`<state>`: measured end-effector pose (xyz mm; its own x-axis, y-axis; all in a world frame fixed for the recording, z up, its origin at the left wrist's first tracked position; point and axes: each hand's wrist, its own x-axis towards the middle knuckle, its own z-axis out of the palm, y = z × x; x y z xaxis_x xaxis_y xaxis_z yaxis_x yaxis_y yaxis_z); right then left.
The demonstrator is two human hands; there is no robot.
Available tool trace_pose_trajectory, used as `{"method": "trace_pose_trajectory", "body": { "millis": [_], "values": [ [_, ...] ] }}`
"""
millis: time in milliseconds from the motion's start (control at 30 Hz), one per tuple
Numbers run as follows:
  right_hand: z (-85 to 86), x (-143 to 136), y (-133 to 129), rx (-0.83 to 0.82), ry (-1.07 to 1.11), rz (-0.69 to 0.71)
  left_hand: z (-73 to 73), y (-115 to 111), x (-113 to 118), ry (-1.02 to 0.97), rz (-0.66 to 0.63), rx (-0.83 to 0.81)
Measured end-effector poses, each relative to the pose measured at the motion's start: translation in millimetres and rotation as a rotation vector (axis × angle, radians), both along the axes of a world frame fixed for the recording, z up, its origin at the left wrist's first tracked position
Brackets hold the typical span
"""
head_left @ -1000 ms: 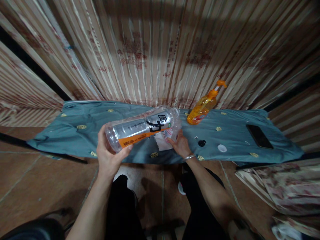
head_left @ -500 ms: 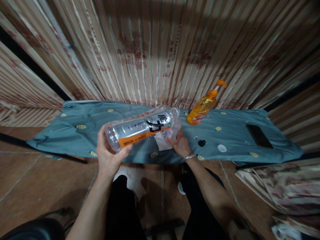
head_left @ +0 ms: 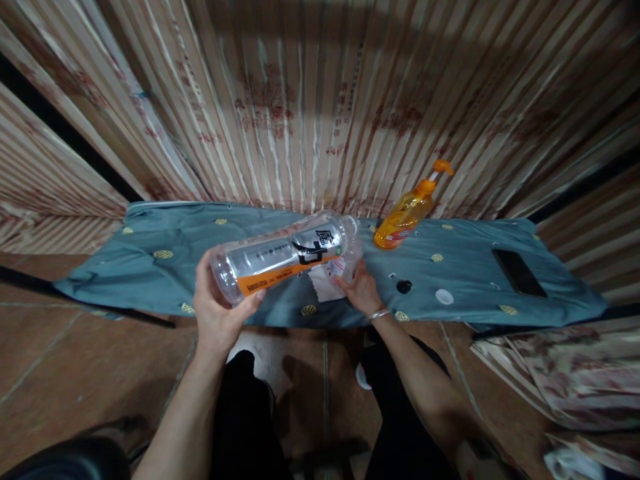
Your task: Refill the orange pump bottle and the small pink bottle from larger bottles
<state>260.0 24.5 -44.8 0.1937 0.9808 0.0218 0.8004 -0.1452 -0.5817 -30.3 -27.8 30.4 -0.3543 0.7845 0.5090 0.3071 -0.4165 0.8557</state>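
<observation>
A large clear bottle point(head_left: 285, 257) with a silver and orange label lies tilted in the air, its neck toward the right. My left hand point(head_left: 220, 300) is wrapped round its base end. My right hand point(head_left: 361, 288) is closed round a smaller clear plastic container point(head_left: 351, 257) just under the bottle's neck. The bottle's mouth is at the container; the exact contact is hard to make out. Beneath them a white packet or tissue point(head_left: 325, 283) lies on the cloth, partly hidden by the bottle and my right hand.
On the blue-green cloth point(head_left: 465, 253), an orange pump bottle point(head_left: 403, 220) stands at the back. Right of my hand are a small black object point(head_left: 404, 287), a white round lid point(head_left: 444, 296) and a black phone point(head_left: 519, 273). A striped curtain point(head_left: 310, 100) hangs behind.
</observation>
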Motion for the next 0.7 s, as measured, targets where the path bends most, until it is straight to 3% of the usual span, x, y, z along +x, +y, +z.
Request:
{"method": "trace_pose_trajectory", "body": {
  "millis": [700],
  "values": [
    [8.9,-0.1,-3.9,-0.022,0.019,0.025,2.8,-1.0,0.2,0.021,-0.004,-0.009]
  ]
}}
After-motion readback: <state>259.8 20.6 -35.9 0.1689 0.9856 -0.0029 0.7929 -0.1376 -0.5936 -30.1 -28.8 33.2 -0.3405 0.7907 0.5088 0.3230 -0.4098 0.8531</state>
